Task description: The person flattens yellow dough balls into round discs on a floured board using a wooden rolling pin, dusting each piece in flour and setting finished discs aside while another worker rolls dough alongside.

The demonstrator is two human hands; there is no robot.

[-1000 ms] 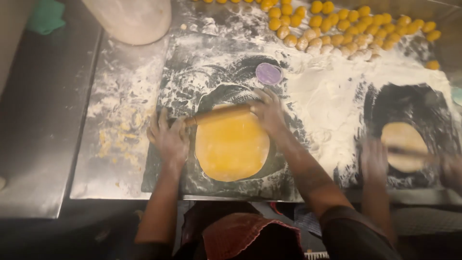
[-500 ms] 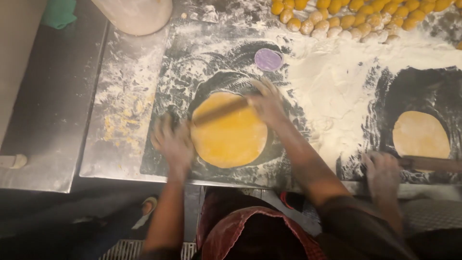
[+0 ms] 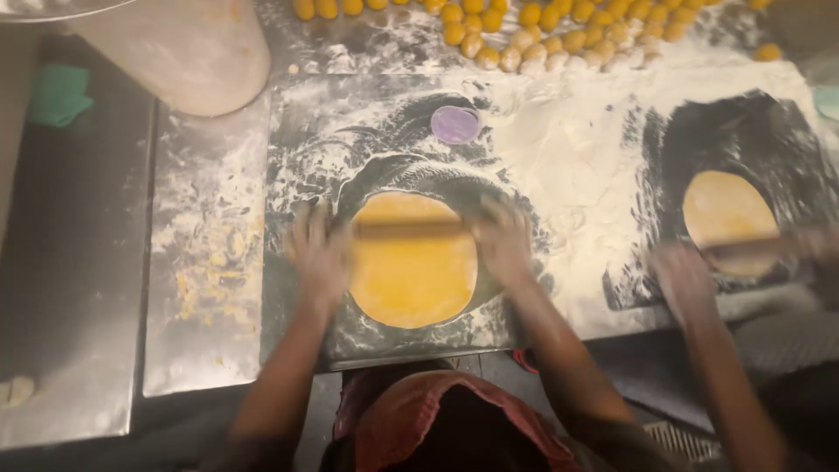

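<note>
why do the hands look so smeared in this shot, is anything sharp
Head view: motion blur smears the left hand, right hand and rolling pin; the co-worker's hand is streaked too. The yellow dough disc, purple disc and dough balls stay fairly crisp. Lighting is dim and warm, no hard glare.

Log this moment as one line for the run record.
left hand on wooden rolling pin | right hand on pin | pin across round yellow dough disc | floured dark board | co-worker's hand rolls second disc
</note>
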